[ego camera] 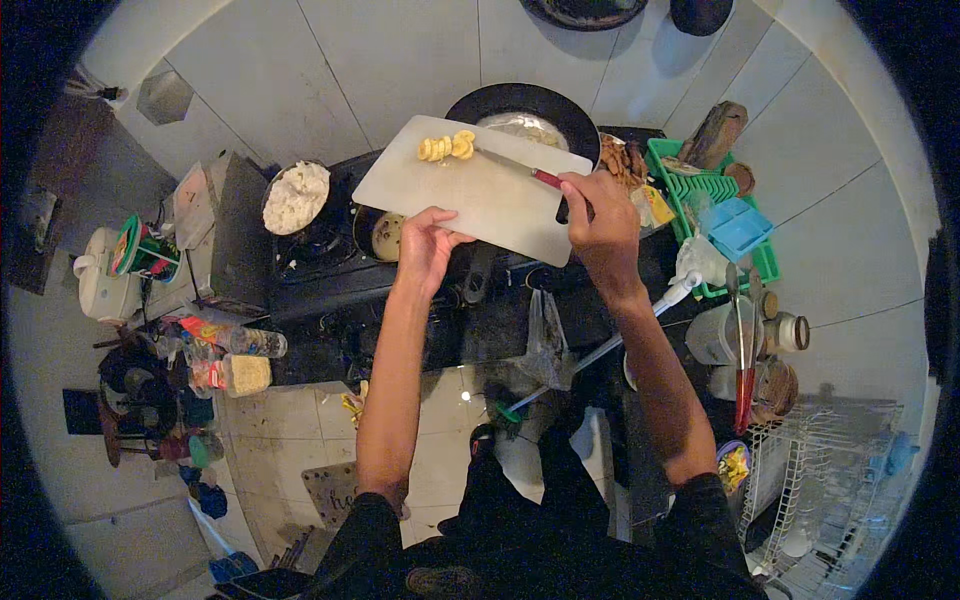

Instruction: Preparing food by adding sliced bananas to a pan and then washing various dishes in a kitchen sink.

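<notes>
My left hand [429, 251] grips the lower edge of a white cutting board [487, 187], its thumb on top. Sliced yellow pieces of food, perhaps banana, [446, 146] lie in a short row near the board's upper left. My right hand [604, 217] holds a knife by its red handle [546, 178], with the blade [502, 160] lying over the board and its tip close to the slices. Behind the board's far edge, a black wok [517, 97] with shiny liquid in it is partly hidden.
A bowl of white rice [298, 199] and a pan with pale contents [386, 236] stand on the black stove [315, 262] at left. Right of the wok are brown food pieces [624, 161] and a green dish rack [679, 187]. Tongs with red handles [744, 375] lie near jars further right.
</notes>
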`<state>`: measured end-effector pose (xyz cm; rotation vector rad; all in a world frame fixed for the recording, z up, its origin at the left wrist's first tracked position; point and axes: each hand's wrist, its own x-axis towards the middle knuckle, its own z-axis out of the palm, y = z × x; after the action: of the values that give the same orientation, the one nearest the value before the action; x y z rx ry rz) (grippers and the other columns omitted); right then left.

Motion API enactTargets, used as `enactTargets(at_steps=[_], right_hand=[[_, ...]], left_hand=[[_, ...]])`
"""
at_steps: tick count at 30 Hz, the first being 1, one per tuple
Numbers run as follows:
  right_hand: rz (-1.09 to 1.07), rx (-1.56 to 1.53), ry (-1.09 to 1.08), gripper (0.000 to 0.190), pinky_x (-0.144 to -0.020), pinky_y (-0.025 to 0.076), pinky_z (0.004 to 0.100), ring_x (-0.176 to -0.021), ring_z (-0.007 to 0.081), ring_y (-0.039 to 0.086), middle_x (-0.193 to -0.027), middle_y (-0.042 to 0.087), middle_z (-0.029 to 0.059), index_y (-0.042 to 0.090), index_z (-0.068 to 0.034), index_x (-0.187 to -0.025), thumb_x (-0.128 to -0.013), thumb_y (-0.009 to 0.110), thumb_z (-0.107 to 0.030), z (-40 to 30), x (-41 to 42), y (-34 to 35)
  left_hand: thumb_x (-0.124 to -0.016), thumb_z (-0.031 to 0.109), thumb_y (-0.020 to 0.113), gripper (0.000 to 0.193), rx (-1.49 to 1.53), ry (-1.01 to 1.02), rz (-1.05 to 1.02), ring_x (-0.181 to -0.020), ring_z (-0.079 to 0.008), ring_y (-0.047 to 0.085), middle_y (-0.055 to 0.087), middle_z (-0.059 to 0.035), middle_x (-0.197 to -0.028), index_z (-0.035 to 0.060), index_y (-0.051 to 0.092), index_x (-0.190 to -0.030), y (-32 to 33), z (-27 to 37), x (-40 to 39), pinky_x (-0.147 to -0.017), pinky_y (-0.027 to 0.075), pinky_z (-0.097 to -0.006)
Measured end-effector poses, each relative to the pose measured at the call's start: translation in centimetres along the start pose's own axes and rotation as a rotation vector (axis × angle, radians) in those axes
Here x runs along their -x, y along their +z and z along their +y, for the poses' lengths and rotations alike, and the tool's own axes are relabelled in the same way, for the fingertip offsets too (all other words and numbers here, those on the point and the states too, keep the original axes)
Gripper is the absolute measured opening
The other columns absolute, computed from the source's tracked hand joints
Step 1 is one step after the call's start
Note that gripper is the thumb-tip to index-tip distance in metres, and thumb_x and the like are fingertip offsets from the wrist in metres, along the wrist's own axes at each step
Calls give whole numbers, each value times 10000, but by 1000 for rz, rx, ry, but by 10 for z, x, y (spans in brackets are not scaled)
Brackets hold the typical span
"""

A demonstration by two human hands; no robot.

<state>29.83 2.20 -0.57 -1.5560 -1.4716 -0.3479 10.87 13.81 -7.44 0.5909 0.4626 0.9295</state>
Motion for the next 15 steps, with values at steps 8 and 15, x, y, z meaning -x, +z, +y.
enactTargets(at_steps=[8, 15], right_hand=[[-52, -69, 80, 66, -587, 464, 381, -654, 313, 580, -730, 563, 119, 624, -30, -839, -819, 583, -77, -15, 4, 0], [28, -68, 0, 77, -587, 459, 393, -668, 320, 578, -728, 563, 123, 634, -35, -857, -813, 593, -82, -7, -1, -10]], left_hand=[[-754, 25, 531, 197, -18, -10, 3, -771, -283, 638, 603, -172, -937, -80, 532, -921, -2, 0, 3, -630, 587, -378], [-760, 19, 506, 251, 12, -44, -16, -831, -312, 637, 595, -189, -1004, -84, 508, -989, -8, -5, 5, -671, 583, -421]])
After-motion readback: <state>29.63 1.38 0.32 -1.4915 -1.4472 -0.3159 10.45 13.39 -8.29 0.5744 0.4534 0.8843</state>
